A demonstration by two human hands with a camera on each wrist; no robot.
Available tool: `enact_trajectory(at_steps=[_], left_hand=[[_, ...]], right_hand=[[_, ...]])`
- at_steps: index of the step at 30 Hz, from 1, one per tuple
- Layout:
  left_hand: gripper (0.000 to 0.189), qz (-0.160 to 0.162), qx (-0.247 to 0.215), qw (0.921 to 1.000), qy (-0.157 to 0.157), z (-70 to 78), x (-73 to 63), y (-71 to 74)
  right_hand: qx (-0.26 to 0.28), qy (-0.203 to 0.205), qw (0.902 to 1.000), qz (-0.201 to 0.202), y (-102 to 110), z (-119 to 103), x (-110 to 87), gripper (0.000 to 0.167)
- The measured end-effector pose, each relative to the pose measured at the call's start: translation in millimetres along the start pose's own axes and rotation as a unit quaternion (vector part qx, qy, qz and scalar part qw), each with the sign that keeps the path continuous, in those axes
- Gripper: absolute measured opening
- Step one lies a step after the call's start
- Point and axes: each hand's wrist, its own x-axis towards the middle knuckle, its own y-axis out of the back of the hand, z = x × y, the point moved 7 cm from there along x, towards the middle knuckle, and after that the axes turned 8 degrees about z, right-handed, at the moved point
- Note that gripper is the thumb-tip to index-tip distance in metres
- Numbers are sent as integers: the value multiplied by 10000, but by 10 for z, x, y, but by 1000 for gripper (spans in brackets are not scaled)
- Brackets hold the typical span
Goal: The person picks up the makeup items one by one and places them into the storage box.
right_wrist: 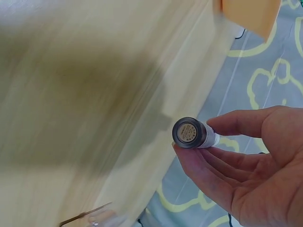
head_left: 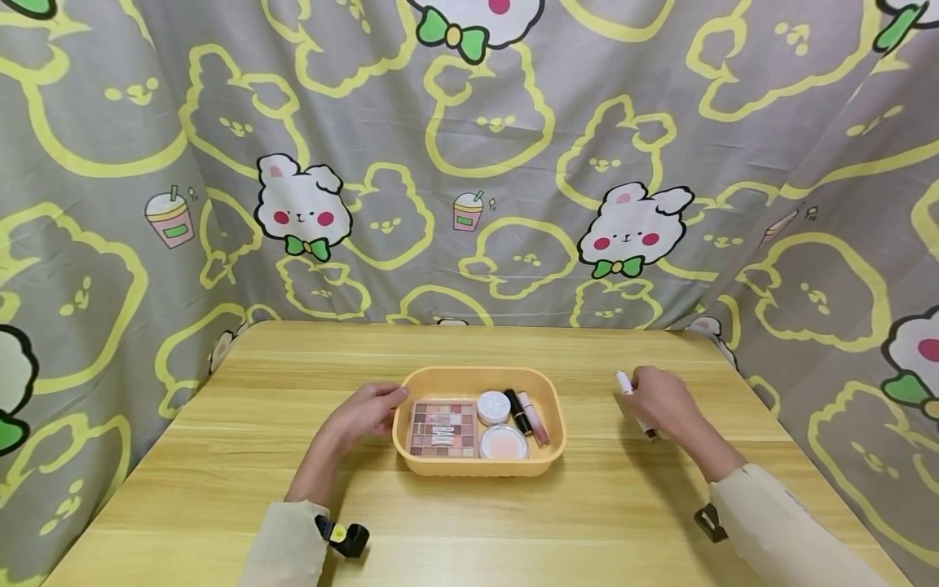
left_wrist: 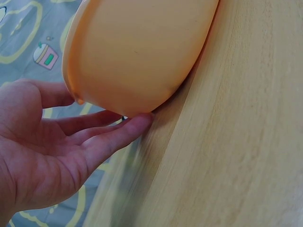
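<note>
An orange-yellow plastic bin (head_left: 480, 468) stands on the table. Inside are an eyeshadow palette (head_left: 443, 430), a round white case (head_left: 494, 408), a round compact (head_left: 504, 443), a black-and-gold tube (head_left: 518, 412) and a pink lip gloss tube (head_left: 534, 418). At the bin's left end my left hand (head_left: 369, 410) holds it, thumb at the rim and fingers against the outer wall (left_wrist: 137, 52). To the right of the bin, my right hand (head_left: 663, 401) pinches a slim cosmetic tube (head_left: 624, 383) with a white end and a dark base (right_wrist: 188, 133). The hand hides its middle.
The wooden table (head_left: 469, 538) reaches back to a grey patterned curtain (head_left: 396, 269), which also hangs along both sides. Black camera mounts (head_left: 345, 538) sit at both wrists. A clear piece with a brown edge (right_wrist: 87, 215), cut off by the frame, shows low in the right wrist view.
</note>
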Motion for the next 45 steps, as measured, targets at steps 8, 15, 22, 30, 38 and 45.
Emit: enact_trajectory(at_steps=[8,15,22,30,38,45], left_hand=[[54,117,68,9999,93,-21,25,10],[56,162,161,9997,123,-29,23,21],[56,107,151,9998,111,-24,15,2],[57,127,132,9998,108,-29,19,23],[57,140,139,9998,96,-31,14,26],[55,15,-32,10000,69,-24,27,10]], right_hand=[[-212,193,9995,102,15,-114,48,19],[-135,253,9995,133,25,-204,61,22],[-68,267,9995,120,30,-291,49,21],[64,161,9998,1,-25,-377,56,26],[116,136,9998,16,-18,-477,58,28],[115,233,9996,56,14,-604,63,26]])
